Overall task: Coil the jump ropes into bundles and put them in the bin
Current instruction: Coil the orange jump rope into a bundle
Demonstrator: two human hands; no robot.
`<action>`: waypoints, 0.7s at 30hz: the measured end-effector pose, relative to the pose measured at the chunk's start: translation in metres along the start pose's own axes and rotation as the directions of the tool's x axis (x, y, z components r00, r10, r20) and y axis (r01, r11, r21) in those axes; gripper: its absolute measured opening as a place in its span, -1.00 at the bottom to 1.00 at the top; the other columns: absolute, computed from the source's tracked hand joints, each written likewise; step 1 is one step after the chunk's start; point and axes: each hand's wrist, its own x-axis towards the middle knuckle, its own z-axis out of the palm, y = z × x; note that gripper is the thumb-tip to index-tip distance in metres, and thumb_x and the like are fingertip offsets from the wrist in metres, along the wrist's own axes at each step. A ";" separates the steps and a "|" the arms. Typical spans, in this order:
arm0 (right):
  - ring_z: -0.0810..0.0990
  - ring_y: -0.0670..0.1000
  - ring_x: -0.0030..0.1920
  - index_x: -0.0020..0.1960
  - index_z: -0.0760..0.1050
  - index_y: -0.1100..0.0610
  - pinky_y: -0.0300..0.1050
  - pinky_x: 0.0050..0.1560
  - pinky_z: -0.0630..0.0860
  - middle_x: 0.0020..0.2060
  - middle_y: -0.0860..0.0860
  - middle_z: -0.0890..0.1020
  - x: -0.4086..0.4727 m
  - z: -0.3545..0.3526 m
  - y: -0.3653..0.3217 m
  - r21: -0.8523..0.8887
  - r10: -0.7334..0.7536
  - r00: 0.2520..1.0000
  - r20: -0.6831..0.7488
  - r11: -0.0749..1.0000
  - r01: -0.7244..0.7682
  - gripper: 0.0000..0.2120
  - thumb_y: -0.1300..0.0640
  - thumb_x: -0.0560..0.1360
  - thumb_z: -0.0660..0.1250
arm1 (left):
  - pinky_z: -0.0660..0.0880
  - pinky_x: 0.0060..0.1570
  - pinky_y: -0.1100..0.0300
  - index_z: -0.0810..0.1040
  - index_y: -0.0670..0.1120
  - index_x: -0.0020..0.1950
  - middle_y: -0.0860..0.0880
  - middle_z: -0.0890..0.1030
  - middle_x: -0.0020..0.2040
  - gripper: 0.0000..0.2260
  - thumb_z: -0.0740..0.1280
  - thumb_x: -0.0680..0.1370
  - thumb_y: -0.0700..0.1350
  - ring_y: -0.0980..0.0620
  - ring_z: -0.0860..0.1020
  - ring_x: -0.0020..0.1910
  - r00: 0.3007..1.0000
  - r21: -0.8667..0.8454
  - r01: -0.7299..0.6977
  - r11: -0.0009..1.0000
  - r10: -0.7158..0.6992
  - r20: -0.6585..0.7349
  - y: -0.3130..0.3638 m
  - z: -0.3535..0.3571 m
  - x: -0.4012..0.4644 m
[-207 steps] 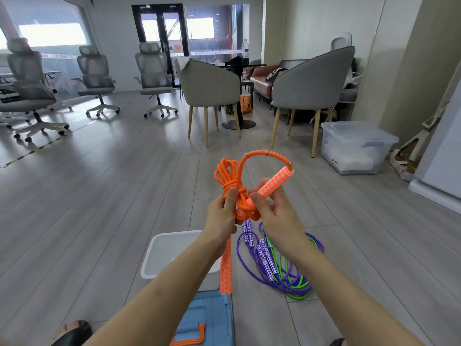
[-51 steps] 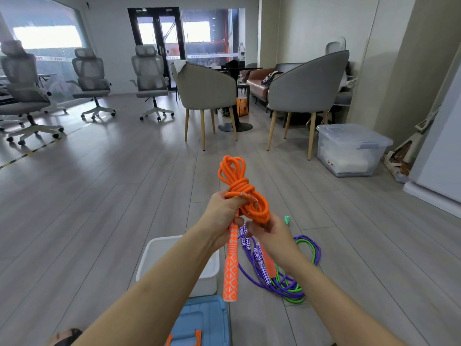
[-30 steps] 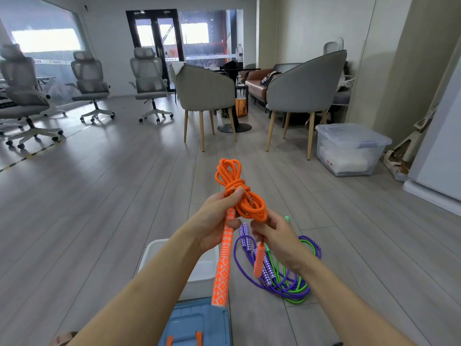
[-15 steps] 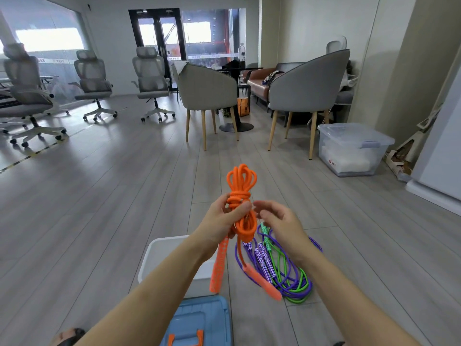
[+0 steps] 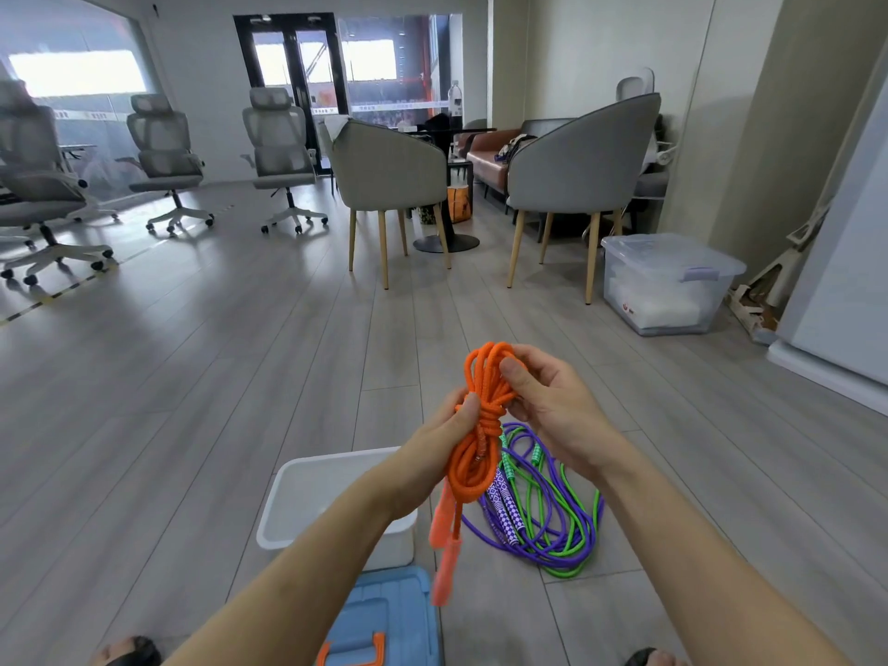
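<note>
Left hand: my left hand [image 5: 442,439] is wrapped round the middle of the orange jump rope [image 5: 473,454], fingers curled on the wound waist of the bundle.
Right hand: my right hand [image 5: 552,406] pinches the top loops of the same bundle, thumb in front, the other fingers [image 5: 516,354] behind the strands.
Orange jump rope: coiled, held upright in the air between both hands, above the floor [image 5: 192,377]; its two orange handles [image 5: 444,545] hang down blurred below the coil.
Bin: the white bin [image 5: 307,502] stands on the floor under my left forearm, just left of the hanging handles.
Other ropes: a purple jump rope [image 5: 588,526] and a green jump rope [image 5: 528,502] lie tangled together on the floor, just right of the bin, below my right wrist.
Near edge: a blue lid with an orange handle [image 5: 384,617] lies at the bottom, touching or overlapping the bin's near side; I cannot tell which.
</note>
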 end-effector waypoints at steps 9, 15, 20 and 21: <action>0.29 -0.12 -0.56 0.08 0.58 0.25 -0.30 -0.60 0.30 -0.45 0.04 0.47 -0.005 -0.001 -0.012 0.044 0.100 0.995 0.001 0.994 -0.100 -0.72 0.02 0.56 0.35 | 0.60 -0.13 0.18 0.50 -0.18 0.33 -0.22 0.69 0.03 -0.64 0.20 0.67 0.03 -0.05 0.67 -0.05 0.998 -0.124 0.008 0.992 -0.001 0.057 0.002 0.012 0.003; 0.37 -0.16 -0.57 0.08 0.53 0.22 -0.32 -0.63 0.18 -0.36 0.03 0.51 -0.003 -0.003 -0.019 -0.062 0.103 0.994 -0.047 0.992 -0.106 -0.83 0.10 0.64 0.31 | 0.58 -0.15 0.20 0.55 -0.10 0.21 -0.10 0.63 -0.12 -0.80 0.18 0.71 -0.07 0.04 0.60 -0.20 0.999 -0.049 0.011 0.999 -0.010 0.034 0.001 0.015 0.006; 0.50 -0.20 -0.53 0.06 0.57 0.28 -0.38 -0.53 0.35 -0.41 -0.01 0.59 -0.005 0.004 -0.020 -0.229 -0.017 0.981 -0.193 0.973 -0.029 -0.83 0.15 0.62 0.39 | 0.51 -0.21 0.31 0.53 -0.10 0.10 0.08 0.61 -0.25 -0.86 0.18 0.70 -0.21 0.19 0.59 -0.28 0.999 0.114 -0.054 0.992 0.054 0.009 0.002 0.015 0.010; 0.54 -0.18 -0.51 0.04 0.57 0.28 -0.37 -0.51 0.40 -0.43 -0.02 0.61 -0.005 0.007 -0.018 -0.233 -0.039 0.973 -0.229 0.972 -0.016 -0.83 0.15 0.61 0.41 | 0.52 -0.19 0.31 0.52 -0.10 0.11 0.08 0.62 -0.24 -0.87 0.19 0.70 -0.22 0.20 0.60 -0.26 0.997 0.149 -0.070 0.986 0.071 -0.004 -0.001 0.014 0.012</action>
